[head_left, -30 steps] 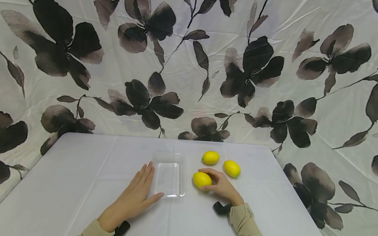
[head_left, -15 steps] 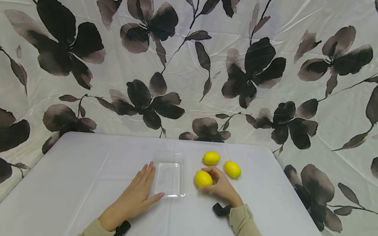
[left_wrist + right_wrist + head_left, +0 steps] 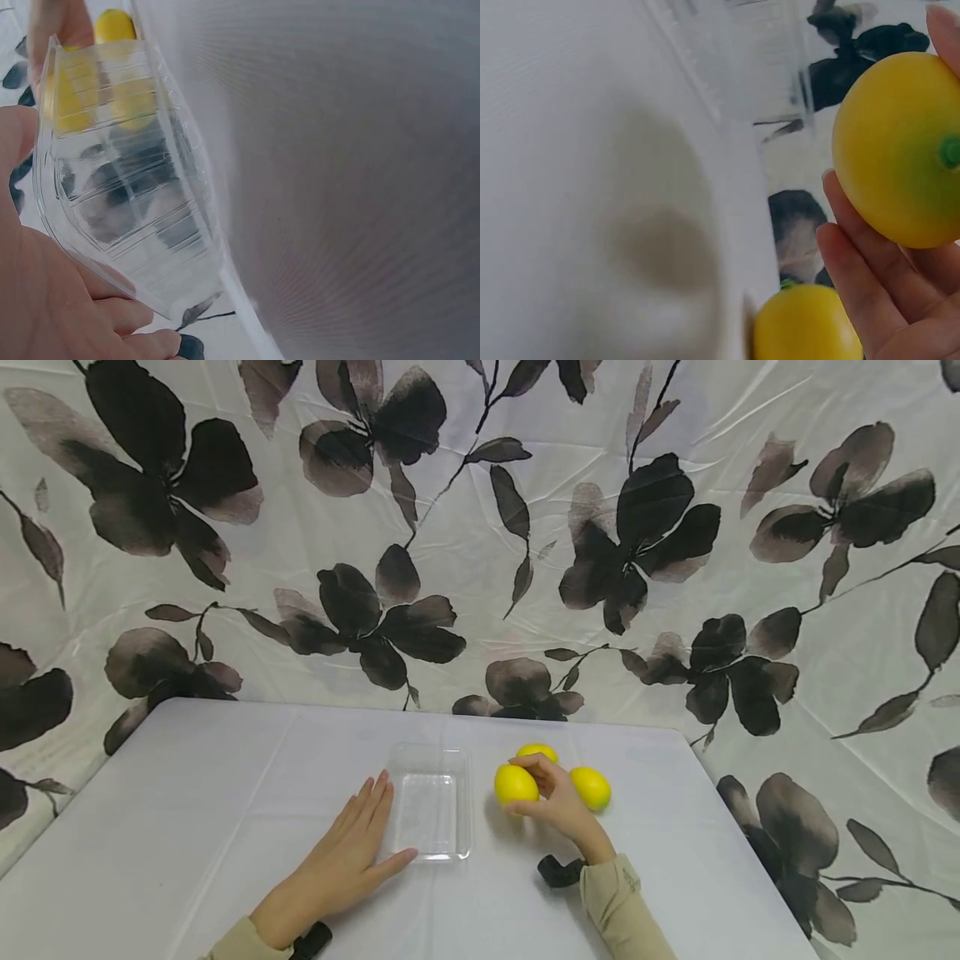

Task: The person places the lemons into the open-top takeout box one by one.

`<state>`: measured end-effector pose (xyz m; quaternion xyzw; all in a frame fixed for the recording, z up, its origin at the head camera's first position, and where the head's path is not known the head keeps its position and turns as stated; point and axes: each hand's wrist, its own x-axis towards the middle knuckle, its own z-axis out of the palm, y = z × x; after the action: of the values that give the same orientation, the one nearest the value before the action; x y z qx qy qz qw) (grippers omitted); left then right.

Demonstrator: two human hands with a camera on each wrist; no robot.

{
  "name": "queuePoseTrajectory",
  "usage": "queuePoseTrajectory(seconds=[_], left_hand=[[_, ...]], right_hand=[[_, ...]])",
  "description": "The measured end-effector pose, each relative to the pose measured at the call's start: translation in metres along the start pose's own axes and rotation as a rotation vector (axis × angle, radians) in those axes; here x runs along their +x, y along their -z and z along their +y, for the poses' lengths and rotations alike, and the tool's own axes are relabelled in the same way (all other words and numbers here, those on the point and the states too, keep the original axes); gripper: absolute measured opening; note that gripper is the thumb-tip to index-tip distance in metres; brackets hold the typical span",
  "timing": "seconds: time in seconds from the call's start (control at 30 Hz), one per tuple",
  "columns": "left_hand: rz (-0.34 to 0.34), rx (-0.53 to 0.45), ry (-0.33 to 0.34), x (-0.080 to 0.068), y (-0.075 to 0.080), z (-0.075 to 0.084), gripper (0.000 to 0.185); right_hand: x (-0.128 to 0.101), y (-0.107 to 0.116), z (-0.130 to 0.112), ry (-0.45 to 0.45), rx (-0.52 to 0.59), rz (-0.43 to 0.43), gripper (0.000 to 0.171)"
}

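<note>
My right hand [image 3: 558, 806] holds a yellow lemon [image 3: 515, 785] between thumb and fingers, lifted above the white table; its shadow falls below. In the right wrist view this lemon [image 3: 896, 150] shows a green stem spot, with fingers beneath it. A second lemon [image 3: 536, 750] lies behind, partly hidden by the right hand. The third lemon [image 3: 591, 788] rests just right of that hand. My left hand [image 3: 341, 860] lies with straight fingers along the left side of a clear plastic container [image 3: 426, 814], thumb at its near corner. Nothing is inside the container.
The white-covered table [image 3: 187, 835] ends at a floral cloth backdrop [image 3: 517, 635]. A black wrist device [image 3: 558, 871] sits below the right hand, another black device [image 3: 311, 941] at the left wrist.
The right hand has raised the lemon off the table and moved it slightly away from me, now overlapping the far lemon in view. The left hand and the container stay put.
</note>
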<state>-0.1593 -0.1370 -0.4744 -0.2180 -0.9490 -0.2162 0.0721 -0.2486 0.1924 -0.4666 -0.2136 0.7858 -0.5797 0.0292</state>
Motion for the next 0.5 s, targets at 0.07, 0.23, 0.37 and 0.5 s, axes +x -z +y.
queuePoseTrajectory(seconds=[0.07, 0.23, 0.37, 0.5], left_hand=[[0.002, 0.001, -0.001, 0.000, 0.000, 0.000, 0.095], [0.006, 0.014, -0.006, 0.000, -0.002, -0.001, 0.095], [-0.003, 0.014, 0.000, 0.000, -0.002, -0.002, 0.095], [-0.012, 0.007, 0.008, 0.000, -0.001, -0.001, 0.096]], right_hand=[[0.002, 0.000, -0.014, 0.026, -0.008, 0.004, 0.060], [0.012, -0.004, -0.034, 0.020, -0.007, 0.018, 0.061], [0.027, -0.010, -0.034, 0.008, -0.015, 0.035, 0.061], [0.038, -0.019, -0.044, -0.002, -0.031, 0.062, 0.059]])
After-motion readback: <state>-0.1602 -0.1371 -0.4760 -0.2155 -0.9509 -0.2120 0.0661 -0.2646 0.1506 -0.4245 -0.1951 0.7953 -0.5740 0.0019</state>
